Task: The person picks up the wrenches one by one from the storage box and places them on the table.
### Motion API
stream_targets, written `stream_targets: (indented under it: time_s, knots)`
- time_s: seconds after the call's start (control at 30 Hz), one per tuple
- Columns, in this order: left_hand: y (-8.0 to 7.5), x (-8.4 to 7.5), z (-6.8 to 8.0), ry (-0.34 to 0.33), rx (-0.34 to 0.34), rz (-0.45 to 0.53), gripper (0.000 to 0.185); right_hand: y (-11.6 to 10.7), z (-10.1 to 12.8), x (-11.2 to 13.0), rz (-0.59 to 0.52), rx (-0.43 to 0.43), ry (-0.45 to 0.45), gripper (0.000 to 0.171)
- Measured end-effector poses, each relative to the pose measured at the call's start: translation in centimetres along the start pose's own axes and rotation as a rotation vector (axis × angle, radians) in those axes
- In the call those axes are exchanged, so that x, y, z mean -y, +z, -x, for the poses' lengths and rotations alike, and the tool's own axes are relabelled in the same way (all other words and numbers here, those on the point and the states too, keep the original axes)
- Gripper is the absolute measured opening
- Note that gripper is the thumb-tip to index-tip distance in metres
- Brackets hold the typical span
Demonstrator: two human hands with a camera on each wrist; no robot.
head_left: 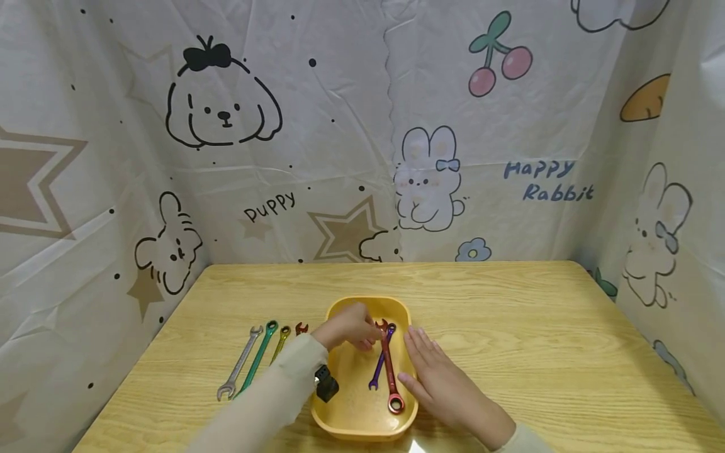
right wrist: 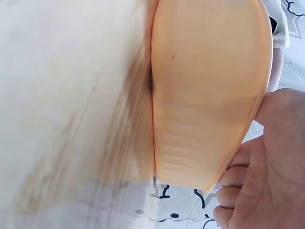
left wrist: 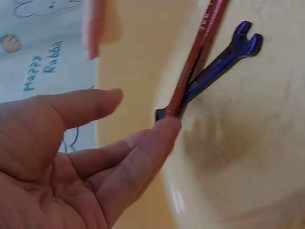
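Note:
A yellow tray [head_left: 347,430] sits near the table's front edge with a red wrench [head_left: 389,371] crossed over a purple wrench [head_left: 378,370] inside it. My left hand [head_left: 348,327] reaches into the tray from the left. In the left wrist view my left hand [left wrist: 143,110] has thumb and fingers apart, and one fingertip [left wrist: 167,128] touches the end of the red wrench [left wrist: 200,43], which lies on the purple wrench [left wrist: 224,59]. My right hand [head_left: 433,371] lies flat with straight fingers against the tray's right side [right wrist: 209,95]; the hand [right wrist: 257,191] touches the rim.
On the wooden table [head_left: 538,327], left of the tray, lie a silver wrench [head_left: 240,365], a green wrench [head_left: 257,358], an olive wrench [head_left: 280,343] and a small red wrench [head_left: 301,328] in a row. Cartoon-printed cloth walls close in the back and both sides.

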State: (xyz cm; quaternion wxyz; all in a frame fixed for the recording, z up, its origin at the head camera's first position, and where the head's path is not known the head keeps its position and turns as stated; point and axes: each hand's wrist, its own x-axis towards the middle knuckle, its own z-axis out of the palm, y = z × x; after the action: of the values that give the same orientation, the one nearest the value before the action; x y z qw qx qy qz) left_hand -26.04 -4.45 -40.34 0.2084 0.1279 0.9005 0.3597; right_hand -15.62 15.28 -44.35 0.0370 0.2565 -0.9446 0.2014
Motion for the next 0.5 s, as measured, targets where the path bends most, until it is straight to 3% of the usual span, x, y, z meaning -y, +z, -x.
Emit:
stream_targets:
  time_s: [0.2, 0.5]
  knots:
    - [1.6, -0.5, -0.4, -0.048, 0.009, -0.150, 0.023, 0.1, 0.0, 0.1, 0.016, -0.012, -0.010, 0.065]
    - [3.4, -0.3, -0.9, -0.034, -0.063, -0.170, 0.027, 0.2, 0.0, 0.1, 0.045, -0.025, -0.018, 0.065]
